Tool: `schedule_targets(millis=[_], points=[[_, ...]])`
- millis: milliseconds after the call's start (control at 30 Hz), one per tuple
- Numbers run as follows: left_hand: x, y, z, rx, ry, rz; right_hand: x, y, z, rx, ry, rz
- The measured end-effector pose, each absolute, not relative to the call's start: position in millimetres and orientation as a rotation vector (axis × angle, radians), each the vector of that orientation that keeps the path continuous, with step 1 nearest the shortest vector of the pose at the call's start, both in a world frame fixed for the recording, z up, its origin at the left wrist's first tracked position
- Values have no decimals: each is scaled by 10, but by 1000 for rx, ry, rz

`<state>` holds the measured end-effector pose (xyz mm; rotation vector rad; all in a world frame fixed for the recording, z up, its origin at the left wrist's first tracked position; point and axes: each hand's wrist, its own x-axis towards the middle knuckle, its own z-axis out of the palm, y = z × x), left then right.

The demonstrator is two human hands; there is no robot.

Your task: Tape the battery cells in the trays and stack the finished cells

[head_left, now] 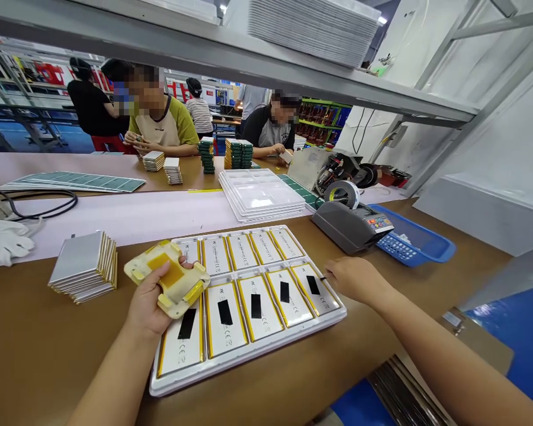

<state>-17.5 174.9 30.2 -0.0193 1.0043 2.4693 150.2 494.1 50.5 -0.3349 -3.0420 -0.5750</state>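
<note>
While the left hand (153, 302) clamps a cream plastic jig (166, 279) with yellow pads, fingers wrapped snugly around its edge, the piece tips up over the left end of a white plastic tray (249, 378)! That tray carries 10 flat pouch cells (257, 305) in 2 rows of 5, and the near row wears black strips. Over on the right, the right hand (355, 279) sits low at the tray's far corner, fingers half curled just beside the end cell; whether it pinches anything, you cannot tell from here. Left of the tray, a stack of silver pouch cells (84, 266) sits on the brown bench (39, 355), and a white cloth glove (6, 241) lies further out at the left edge. Upper right, a gray tape dispenser (349, 228) stands next to a blue basket (415, 242). Across the bench at the top, a co-worker (160, 121) handles something small, near stacks of green-wrapped cells (206, 155).
</note>
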Motion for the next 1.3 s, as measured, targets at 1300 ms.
schedule_targets(millis=[1300], points=[[-229,1569,187,177,589,2376,436,4851,788,-701,-2988,-110]])
